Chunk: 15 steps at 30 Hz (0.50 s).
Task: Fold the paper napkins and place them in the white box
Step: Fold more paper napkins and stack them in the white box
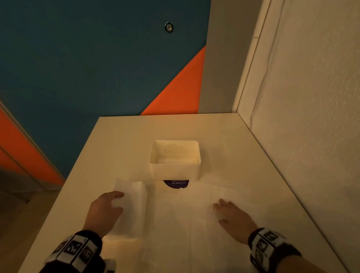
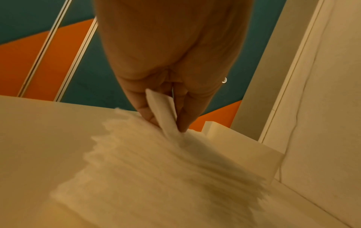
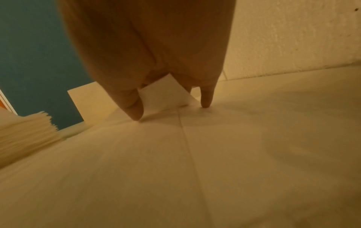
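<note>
Paper napkin [image 1: 190, 219], spread flat before the white box [image 1: 174, 160]: the left hand [image 1: 105, 210] pinches its lifted left edge, probably to fold it over toward the right hand [image 1: 231, 213], whose straight fingers pin the far side.

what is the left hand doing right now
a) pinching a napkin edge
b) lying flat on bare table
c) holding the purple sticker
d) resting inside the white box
a: in the left wrist view the left hand has a fold of napkin pinched between its fingers, lifted off the stack, while the box stands farther back, untouched.
</note>
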{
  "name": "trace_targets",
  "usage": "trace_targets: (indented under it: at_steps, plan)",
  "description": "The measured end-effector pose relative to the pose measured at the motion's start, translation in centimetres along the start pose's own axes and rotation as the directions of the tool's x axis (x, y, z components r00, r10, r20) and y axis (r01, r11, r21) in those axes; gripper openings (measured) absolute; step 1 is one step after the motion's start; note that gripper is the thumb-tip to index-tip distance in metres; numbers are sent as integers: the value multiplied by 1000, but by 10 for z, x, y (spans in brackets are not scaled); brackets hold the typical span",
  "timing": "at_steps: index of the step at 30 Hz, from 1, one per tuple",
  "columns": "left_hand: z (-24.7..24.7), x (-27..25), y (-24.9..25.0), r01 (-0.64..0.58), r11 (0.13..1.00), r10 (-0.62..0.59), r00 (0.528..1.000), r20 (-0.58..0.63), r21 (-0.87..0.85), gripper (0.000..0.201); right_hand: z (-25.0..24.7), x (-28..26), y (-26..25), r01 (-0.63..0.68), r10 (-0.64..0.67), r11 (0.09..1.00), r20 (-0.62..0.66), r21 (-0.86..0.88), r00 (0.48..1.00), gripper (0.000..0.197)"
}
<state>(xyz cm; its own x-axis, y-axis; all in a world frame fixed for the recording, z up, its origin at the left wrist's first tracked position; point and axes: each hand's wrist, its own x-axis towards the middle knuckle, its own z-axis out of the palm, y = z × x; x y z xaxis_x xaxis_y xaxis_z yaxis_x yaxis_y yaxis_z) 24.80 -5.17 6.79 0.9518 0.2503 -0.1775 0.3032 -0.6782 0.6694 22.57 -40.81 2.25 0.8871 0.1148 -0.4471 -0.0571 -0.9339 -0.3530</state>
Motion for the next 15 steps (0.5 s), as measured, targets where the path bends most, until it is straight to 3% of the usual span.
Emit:
trace_targets:
  at_steps: [4,7,9,12,14,15]
  plan:
    - [2,2,-3,3,999,-4,1000,16,53,37,-4,-3,3,51,-13,987,-239,152,971,27]
    - [1,-2,1,-24,922,18,1000,19,386,40,-17,-10,0,51,31,977,-372,209,928,20]
    - [0,-9,12,-31,858,40,999,-6,512,45,-28,-13,-4,81,30,967,-422,242,906,20]
    - [4,-16,36,-200,887,208,978,28,416,39,-46,-18,-20,126,40,942,-476,311,878,26]
    - [8,-22,55,-326,939,315,943,110,108,27,-60,-23,-37,205,48,874,-497,441,866,24]
    - [12,-26,66,-294,950,308,936,168,-102,24,-67,-27,-47,249,49,822,-499,512,865,23]
